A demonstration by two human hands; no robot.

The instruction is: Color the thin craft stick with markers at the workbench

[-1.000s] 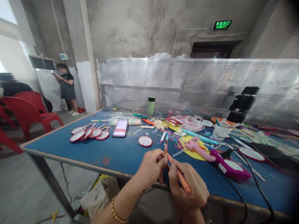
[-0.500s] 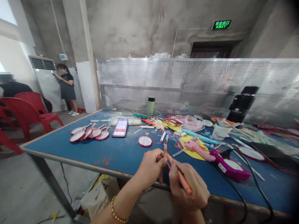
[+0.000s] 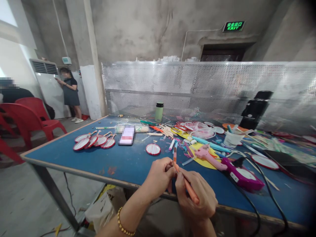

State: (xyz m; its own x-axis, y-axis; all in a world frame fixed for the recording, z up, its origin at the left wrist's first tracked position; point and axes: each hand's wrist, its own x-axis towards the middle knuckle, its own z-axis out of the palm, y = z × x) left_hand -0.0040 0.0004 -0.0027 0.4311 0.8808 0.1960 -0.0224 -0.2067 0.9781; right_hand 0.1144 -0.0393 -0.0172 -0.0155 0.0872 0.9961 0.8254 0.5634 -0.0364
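Just over the table's front edge, my left hand pinches a small flat stick standing upright, banded in brown, orange and pale pink. An orange marker pen is gripped in my right hand, its front end against the lower part of the stick by my left fingertips. Fingers partly hide the stick's lower end and the pen's tip. Beyond my hands lies a small round white disc with a red rim. A white pen with a pink end rests to its right.
Several red-rimmed discs with sticks lie at the left beside a phone. A green bottle stands at the back. To the right are a pink glue gun with a purple body, cables, a white cup and yellow sheets.
My right hand and the orange marker pen have shifted slightly left, with the pen closer against the stick. My left hand stays nearly still.
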